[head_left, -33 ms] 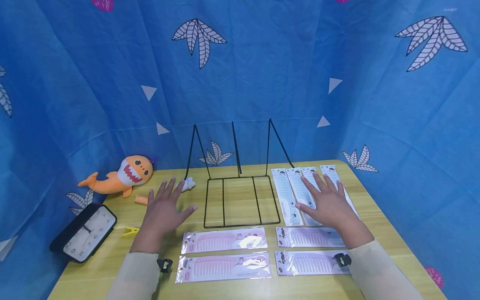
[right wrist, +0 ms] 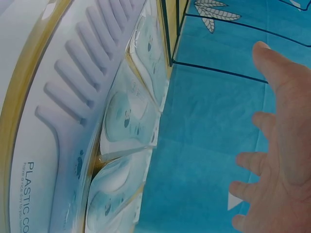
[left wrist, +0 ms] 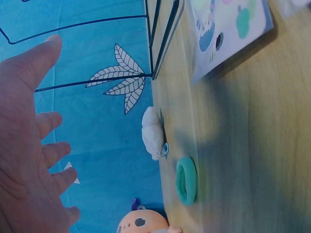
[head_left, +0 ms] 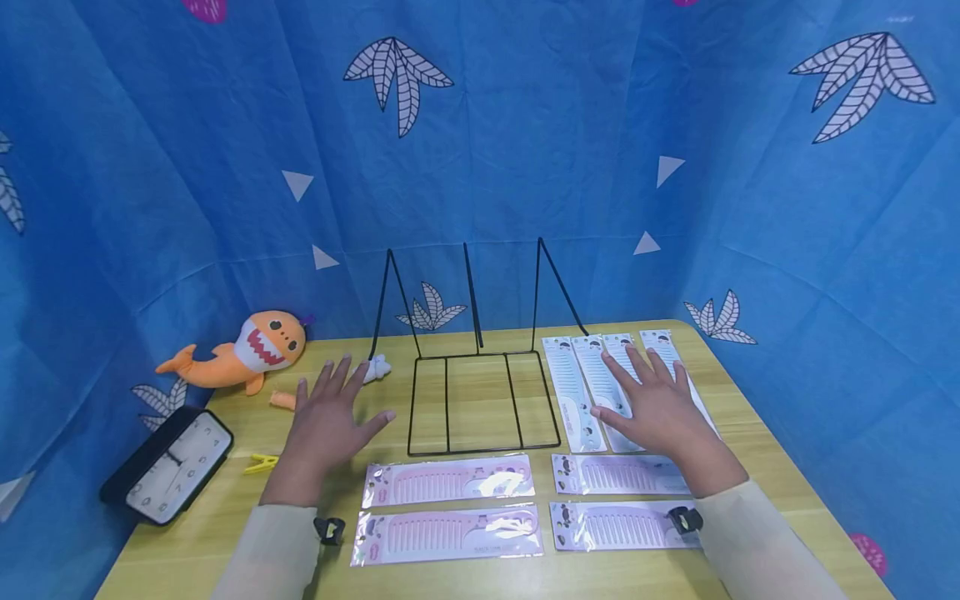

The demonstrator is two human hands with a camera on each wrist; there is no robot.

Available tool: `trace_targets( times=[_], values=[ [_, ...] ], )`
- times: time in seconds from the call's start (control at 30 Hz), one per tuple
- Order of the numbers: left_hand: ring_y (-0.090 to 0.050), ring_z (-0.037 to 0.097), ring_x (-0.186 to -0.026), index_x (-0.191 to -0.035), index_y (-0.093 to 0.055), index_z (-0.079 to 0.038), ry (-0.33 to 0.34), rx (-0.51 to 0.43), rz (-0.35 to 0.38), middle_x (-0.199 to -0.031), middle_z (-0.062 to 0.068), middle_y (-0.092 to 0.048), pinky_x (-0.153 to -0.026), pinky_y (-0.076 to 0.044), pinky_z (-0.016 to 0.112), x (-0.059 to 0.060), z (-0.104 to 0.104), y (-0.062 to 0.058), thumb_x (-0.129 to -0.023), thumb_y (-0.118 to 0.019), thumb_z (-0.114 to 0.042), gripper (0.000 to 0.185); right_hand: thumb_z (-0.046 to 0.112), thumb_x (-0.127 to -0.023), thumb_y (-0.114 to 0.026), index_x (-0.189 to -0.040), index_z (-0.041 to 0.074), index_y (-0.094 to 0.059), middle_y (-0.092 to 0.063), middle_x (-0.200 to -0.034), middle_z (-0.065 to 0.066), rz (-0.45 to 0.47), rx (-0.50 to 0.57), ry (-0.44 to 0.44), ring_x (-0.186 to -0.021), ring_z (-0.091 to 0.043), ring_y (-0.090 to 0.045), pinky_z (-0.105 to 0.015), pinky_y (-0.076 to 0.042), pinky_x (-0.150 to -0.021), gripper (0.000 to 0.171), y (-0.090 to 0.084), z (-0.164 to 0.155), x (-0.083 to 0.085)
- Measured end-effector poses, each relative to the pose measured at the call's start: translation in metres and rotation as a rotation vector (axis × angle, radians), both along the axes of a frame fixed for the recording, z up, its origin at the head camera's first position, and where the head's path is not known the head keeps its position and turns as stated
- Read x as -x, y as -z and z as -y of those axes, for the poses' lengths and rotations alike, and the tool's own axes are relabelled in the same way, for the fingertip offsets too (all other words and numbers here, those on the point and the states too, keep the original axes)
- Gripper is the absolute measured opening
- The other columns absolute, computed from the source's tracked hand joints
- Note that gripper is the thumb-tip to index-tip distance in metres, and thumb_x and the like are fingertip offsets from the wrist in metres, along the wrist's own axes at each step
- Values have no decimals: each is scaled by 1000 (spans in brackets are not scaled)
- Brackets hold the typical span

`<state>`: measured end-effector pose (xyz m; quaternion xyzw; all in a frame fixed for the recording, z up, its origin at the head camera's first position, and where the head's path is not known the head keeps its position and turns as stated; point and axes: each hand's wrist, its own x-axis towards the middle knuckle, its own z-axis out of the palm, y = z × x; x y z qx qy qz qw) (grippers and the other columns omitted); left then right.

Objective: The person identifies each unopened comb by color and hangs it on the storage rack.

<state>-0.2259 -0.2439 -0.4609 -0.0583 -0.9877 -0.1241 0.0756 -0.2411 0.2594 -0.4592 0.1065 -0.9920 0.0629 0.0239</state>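
My left hand hovers palm down, fingers spread, left of a black wire rack, holding nothing. My right hand, likewise spread and empty, hangs above several packaged blue combs lying side by side right of the rack, hiding parts of them. Nearer me, two pink combs in clear sleeves lie one below the other at centre. Two packaged purple combs lie to their right, partly covered by the right wrist. One purple comb fills the left of the right wrist view.
On the left are an orange shark plush, a black-cased clock and a yellow clip. A small white toy lies behind my left hand. A green ring shows in the left wrist view. Blue cloth surrounds the table.
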Motion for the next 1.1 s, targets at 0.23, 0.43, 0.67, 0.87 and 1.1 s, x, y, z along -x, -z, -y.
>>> trace_targets(
  times=[0.23, 0.43, 0.67, 0.87, 1.1],
  values=[
    [-14, 51, -167, -174, -30, -14, 20, -6, 1, -182, 22, -20, -133, -3, 77, 1, 3, 2, -99, -66, -71, 101, 73, -99, -61, -177, 29, -19, -11, -183, -23, 11, 6, -3, -165, -58, -8, -82, 3, -129, 99, -3, 1, -1],
    [-15, 49, -168, -174, -30, -14, 75, -69, 33, -182, 21, -19, -133, -18, 74, 0, -1, 4, -99, -69, -66, 99, 71, -100, -62, -177, 27, -19, -12, -183, -23, 7, 3, -1, -165, -58, -9, -82, 1, -130, 99, -5, 0, -2],
    [-21, 50, -166, -174, -31, -16, 110, -105, 89, -182, 19, -21, -128, -31, 75, -1, -8, 6, -101, -73, -57, 94, 67, -100, -65, -177, 25, -21, -11, -183, -24, 23, 16, 9, -165, -57, -8, -80, 1, -131, 98, -5, -3, -3],
    [-25, 50, -165, -174, -28, -12, 113, -134, 118, -181, 21, -23, -129, -32, 72, 1, -12, 6, -101, -76, -52, 96, 72, -99, -64, -176, 21, -24, -14, -181, -26, 16, 27, 7, -164, -58, -10, -81, -1, -130, 100, -3, -13, -5],
    [-30, 48, -163, -175, -24, -11, 122, -194, 202, -180, 21, -26, -130, -34, 68, 9, -15, 13, -100, -77, -53, 101, 67, -97, -71, -175, 13, -25, -19, -178, -31, 37, 36, 26, -163, -60, -14, -78, -11, -131, 106, 4, -38, -10]
  ],
)
